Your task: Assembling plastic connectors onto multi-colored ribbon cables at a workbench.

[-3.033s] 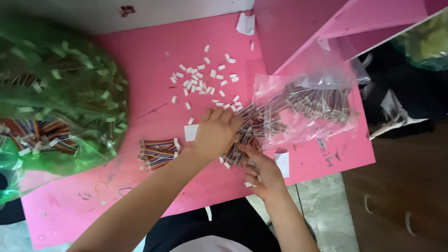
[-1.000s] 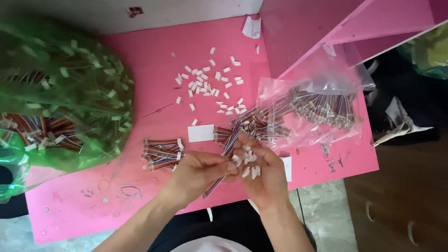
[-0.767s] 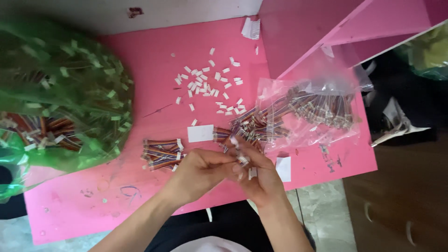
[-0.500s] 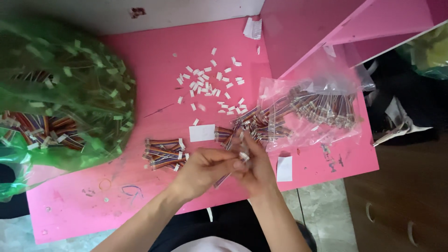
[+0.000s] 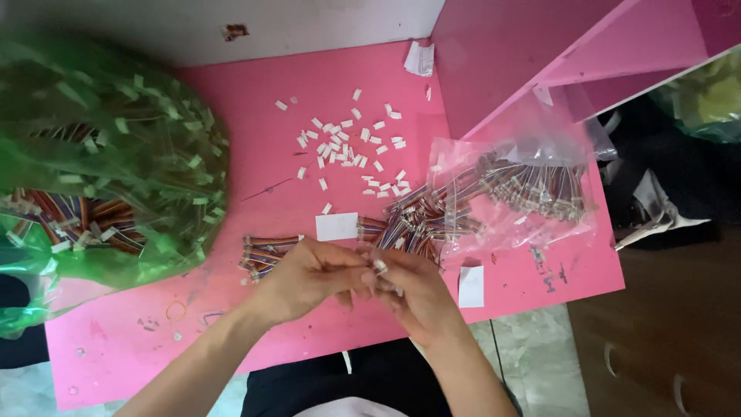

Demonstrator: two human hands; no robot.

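Both hands, left (image 5: 309,278) and right (image 5: 413,297), pinched one small white connector (image 5: 380,267) (wires attached) above the pink worktop (image 5: 255,154).

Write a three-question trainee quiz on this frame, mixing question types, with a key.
1. True or false: the left hand and right hand meet over the pink table, pinching a small white connector.
2. Which lies just left of the hands?
A. the green bag
B. a small bundle of coloured wires
C. the clear bag
3. Fill in: the loose white connectors lie scattered ____ the green bag and the clear bag.

Key: 1 true; 2 B; 3 between.
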